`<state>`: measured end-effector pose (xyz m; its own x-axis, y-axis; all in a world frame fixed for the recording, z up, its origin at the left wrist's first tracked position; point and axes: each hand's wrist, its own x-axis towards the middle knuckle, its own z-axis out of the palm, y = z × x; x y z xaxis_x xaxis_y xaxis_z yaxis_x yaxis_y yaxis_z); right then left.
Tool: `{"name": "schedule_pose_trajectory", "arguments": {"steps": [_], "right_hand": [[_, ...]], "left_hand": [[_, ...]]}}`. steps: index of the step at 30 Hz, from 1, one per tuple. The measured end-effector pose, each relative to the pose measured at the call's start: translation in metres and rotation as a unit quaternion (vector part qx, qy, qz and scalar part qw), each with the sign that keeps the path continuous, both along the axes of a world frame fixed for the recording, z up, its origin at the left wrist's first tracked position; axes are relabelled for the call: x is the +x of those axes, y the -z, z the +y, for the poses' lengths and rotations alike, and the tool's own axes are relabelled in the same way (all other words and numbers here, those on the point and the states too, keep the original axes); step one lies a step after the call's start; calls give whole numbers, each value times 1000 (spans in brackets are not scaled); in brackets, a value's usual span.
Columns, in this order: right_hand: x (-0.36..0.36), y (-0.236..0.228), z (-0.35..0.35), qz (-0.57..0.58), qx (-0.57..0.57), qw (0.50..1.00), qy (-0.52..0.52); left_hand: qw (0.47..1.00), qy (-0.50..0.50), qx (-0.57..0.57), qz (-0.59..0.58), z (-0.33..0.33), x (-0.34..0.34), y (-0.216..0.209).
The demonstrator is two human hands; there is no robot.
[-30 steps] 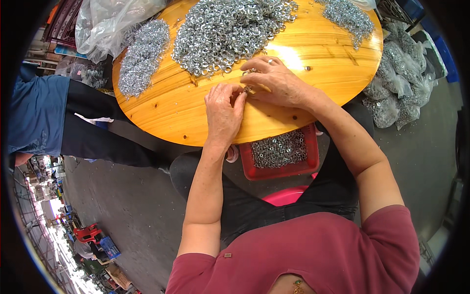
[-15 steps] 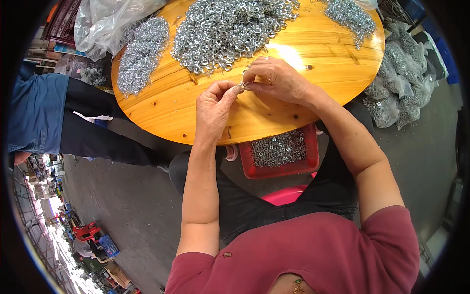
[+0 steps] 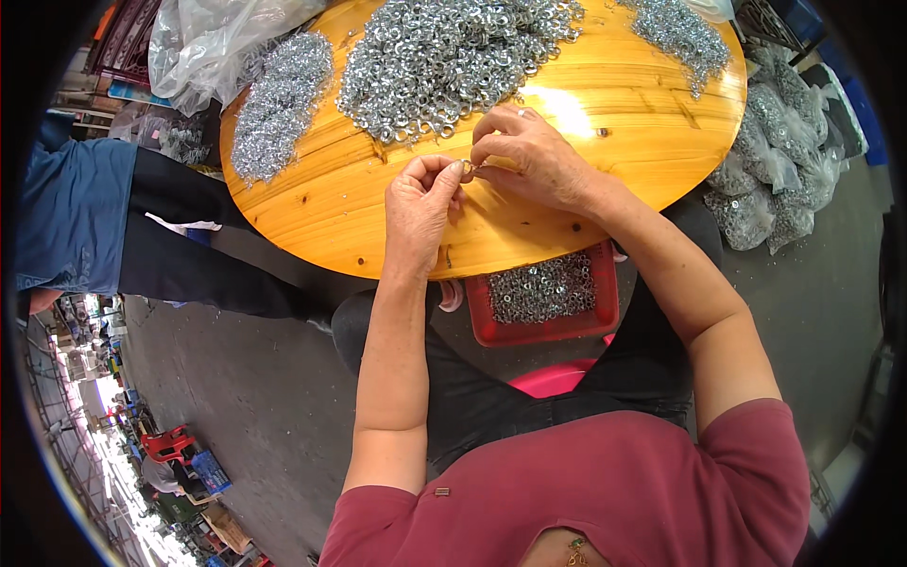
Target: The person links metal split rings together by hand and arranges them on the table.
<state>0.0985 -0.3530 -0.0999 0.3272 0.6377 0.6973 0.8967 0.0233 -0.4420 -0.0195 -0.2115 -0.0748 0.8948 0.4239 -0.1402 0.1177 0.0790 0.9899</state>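
Observation:
Above the near part of the yellow wooden table [image 3: 331,222], my two hands almost meet. My left hand [image 3: 420,206] is closed, pinching a small metal ring [image 3: 467,167] between thumb and forefinger. Close against that ring, my right hand [image 3: 534,156] has its fingers bent and pressed together; whatever they grip is too small to make out. Just beyond my hands lies a large heap of silvery metal rings [image 3: 444,61]. A pile of finer shiny metal pieces [image 3: 282,109] spreads at the left, another small-parts pile [image 3: 682,40] at the far right.
Under the table's near edge, a red plastic bin [image 3: 543,334] holds many small metal parts. Clear bags of metal parts [image 3: 779,142] are stacked on the floor at right. A clear plastic sheet [image 3: 213,47] lies at the far left. Another person in blue [image 3: 80,217] is at left.
My right fingertips have drawn slightly apart from my left ones, and the ring now shows more clearly at my left fingertips. The whole view has shifted slightly.

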Motion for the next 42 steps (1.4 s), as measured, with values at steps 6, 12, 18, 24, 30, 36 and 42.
{"name": "schedule_pose_trajectory", "arguments": {"steps": [6, 12, 18, 24, 30, 36, 42], "right_hand": [[-2, -10, -1, 79, -32, 996, -11], [5, -6, -6, 247, 0, 968, -47], [1, -11, -9, 427, -6, 900, -87], [0, -12, -7, 522, 47, 843, -119], [-2, -15, -6, 605, 82, 777, -150], [-5, -9, -1, 596, 98, 782, -153], [2, -13, -7, 678, 99, 698, -209]], "left_hand": [[999, -37, 31, 6, -2, 1, 1], [999, -37, -25, 0, -1, 2, -3], [987, -9, -152, -47, 5, 2, 3], [959, 26, -274, -61, 4, 3, 2], [958, 35, -277, -64, -4, 4, 0], [991, 25, -124, -38, -12, 2, 1], [986, 39, -159, -43, -11, 2, -8]]}}
